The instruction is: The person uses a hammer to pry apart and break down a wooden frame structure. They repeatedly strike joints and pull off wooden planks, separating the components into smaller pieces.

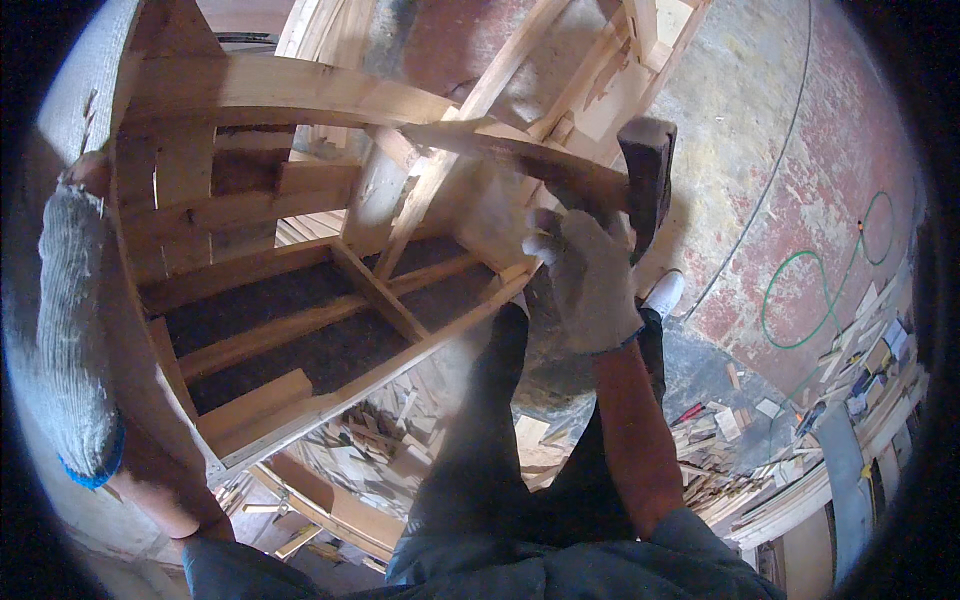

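Observation:
My left hand, in a pale knitted glove with a blue cuff, reaches along the outer side of a wooden furniture frame. Its bare fingertips are near the upper left edge; a thin dark thing shows just above them, and whether they pinch it is unclear. My gloved right hand is raised over the frame's right end, blurred, its fingers curled at a hammer-like tool with a heavy dark head. A blurred wooden length, perhaps its handle, runs left from the head, across the frame's curved top rail.
Another wooden frame stands beyond. Wood offcuts litter the floor below and at the lower right, where a red-handled tool lies. A green cord and a dark cable cross the floor at right.

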The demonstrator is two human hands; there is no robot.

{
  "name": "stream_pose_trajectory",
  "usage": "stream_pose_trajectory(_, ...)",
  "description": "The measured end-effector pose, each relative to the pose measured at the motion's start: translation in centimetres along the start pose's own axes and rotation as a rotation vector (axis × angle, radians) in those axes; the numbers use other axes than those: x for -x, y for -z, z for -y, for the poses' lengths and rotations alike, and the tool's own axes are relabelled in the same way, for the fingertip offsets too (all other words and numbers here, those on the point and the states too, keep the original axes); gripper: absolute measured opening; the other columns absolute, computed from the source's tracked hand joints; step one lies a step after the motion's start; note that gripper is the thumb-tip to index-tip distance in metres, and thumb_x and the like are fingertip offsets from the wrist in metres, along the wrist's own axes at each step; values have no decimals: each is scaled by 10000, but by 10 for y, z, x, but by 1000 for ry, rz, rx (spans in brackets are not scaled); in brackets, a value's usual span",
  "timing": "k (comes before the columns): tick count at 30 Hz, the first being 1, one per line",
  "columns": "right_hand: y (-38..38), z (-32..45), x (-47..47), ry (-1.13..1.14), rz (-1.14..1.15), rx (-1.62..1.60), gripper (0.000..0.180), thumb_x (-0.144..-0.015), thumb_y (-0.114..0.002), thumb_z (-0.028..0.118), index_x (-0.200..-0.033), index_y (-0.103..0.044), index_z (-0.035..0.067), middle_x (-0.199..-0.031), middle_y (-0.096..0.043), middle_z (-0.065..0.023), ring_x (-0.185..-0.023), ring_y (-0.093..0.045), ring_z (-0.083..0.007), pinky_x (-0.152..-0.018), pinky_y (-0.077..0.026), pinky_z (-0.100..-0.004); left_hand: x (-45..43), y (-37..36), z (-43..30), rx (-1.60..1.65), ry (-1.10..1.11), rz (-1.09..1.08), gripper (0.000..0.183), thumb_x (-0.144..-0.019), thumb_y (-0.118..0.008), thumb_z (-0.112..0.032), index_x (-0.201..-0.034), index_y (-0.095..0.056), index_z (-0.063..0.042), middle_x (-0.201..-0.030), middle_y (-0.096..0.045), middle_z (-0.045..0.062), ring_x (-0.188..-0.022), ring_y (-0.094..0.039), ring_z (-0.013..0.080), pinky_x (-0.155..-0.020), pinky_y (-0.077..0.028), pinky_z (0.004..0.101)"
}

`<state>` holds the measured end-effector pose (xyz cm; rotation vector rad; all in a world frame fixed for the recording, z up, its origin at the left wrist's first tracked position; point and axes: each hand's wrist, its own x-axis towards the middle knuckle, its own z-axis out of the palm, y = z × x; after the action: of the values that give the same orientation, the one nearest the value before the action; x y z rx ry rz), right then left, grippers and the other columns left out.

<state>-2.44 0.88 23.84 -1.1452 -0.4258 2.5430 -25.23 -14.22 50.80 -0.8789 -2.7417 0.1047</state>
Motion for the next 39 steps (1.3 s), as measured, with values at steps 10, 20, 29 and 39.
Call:
stream_pose_trajectory(10,-15,-7,-13,187,-58,-101,270,-944,-621,63,-1211,-600,23,-1025,-678,-90,-893,-696,-235,-790,-584,-371,6,-7,-7,8,32,-11,350,-1007,-594,-148,-1297,-647,39,-1260,-687,119,-1072,-649,181,-955,-507,289)
stream_pose_trajectory(20,-30,-25,1,267,-163,-77,460,-949,-620,21,-1389,-492,-13,-1208,-638,-152,-1032,-688,-269,-864,-607,-388,10,-10,-5,-8,60,-5,349,-997,-604,-144,-1290,-652,38,-1251,-692,116,-1062,-650,184,-950,-506,291)
stream_pose_trajectory(29,-34,-13,-14,385,-316,395,166,-916,-725,113,-1042,-731,4,-852,-701,-62,-729,-666,-134,-617,-541,-266,15,1,-12,-3,71,-14,348,-988,-613,-140,-1285,-657,37,-1244,-696,113,-1054,-650,187,-945,-505,293)
stream_pose_trajectory(39,-40,29,-88,707,-169,930,214,-892,-765,225,-778,-719,50,-641,-653,-6,-573,-605,-84,-510,-455,-255,15,3,-18,16,64,-11,348,-978,-623,-136,-1278,-662,36,-1236,-700,109,-1044,-650,191,-940,-503,294)
